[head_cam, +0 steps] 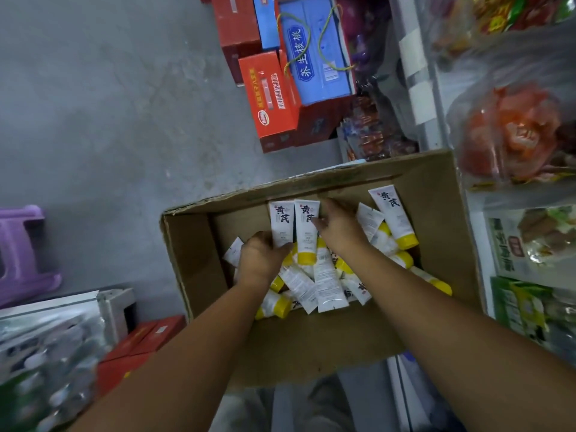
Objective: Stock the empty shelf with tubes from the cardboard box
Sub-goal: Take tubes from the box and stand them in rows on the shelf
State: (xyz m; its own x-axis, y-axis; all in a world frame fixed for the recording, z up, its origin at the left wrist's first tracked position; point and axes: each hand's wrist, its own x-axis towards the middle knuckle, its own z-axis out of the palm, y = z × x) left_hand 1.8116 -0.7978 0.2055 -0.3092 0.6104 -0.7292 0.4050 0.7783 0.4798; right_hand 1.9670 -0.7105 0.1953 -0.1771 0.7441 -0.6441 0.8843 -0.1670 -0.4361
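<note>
An open cardboard box (199, 263) lies on the floor below me, holding several white tubes with yellow caps in a loose pile (327, 285). My left hand (261, 260) grips one upright tube (281, 222) near its lower end. Right beside it stands a second tube (305, 235), which my right hand (338, 229) pinches at its upper edge. Another tube (393, 215) leans against the far right wall of the box. The shelf to be stocked cannot be made out.
White shelving (420, 98) with bagged snacks runs along the right. Red and blue gift cartons (274, 98) are stacked on the grey floor beyond the box. A purple stool (21, 254) stands at left, with red cartons (137, 347) and wrapped bottles (46, 363) near my left arm.
</note>
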